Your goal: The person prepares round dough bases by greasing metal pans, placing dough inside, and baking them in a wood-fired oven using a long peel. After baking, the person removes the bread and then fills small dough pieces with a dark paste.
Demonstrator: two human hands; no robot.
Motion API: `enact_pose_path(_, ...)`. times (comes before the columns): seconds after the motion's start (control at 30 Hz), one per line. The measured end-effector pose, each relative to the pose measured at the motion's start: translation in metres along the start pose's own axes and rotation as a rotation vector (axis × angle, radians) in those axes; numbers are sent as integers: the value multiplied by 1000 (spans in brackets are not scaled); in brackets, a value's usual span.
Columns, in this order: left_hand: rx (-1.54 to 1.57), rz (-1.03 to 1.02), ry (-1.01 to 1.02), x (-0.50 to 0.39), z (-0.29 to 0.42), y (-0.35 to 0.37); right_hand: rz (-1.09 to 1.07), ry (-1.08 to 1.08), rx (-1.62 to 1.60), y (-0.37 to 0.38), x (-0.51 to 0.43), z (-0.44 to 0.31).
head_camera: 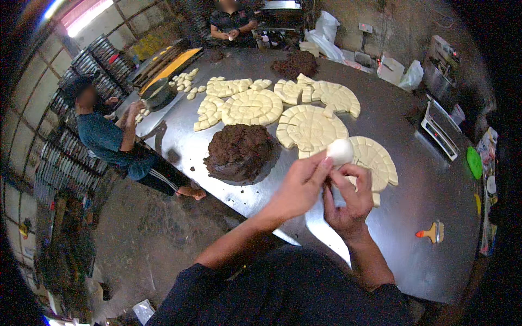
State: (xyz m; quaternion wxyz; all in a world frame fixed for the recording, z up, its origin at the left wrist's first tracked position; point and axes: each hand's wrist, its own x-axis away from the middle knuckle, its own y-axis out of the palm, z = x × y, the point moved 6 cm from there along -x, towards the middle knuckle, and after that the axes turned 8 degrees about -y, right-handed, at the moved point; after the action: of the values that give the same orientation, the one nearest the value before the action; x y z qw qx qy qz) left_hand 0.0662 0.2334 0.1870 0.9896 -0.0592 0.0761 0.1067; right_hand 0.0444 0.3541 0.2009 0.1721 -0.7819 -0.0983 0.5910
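Observation:
A smooth white dough ball (340, 152) is held up over the metal table, between my two hands. My left hand (301, 185) grips it from the left with thumb and fingers. Curled fingers of my right hand (348, 199) pinch at its underside, where the contact is partly hidden. Beneath and beyond the hands lies a round of dough cut into pieces (373, 161), partly covered by them. Another cut dough round (312, 126) lies just behind it. To the left of these sits a large mound of dark brown filling (240, 153), crumbly on top.
More cut dough (253, 106) and another dark mound (295, 64) lie farther back. At right are a brush (432, 233), a scale (439, 130) and a green plastic item (473, 162). One person (110, 130) works at the left edge, another (232, 24) at the far end.

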Motion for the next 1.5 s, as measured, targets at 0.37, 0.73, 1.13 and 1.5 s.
enact_pose_path(0.37,31,-375,-812,65,-305,-5,-177,810,-173,-14,186,71)
enact_pose_path(0.73,-104,-17,-1024,105,-355,-27,-108,317,-9,89,80,67)
enact_pose_path(1.13,534,1207,-1048,347,-311,-222,-1400,476,-136,157,240,50)
enact_pose_path(1.5,509,1033,-825,304,-336,-234,-348,884,-1492,378,-33,-13)
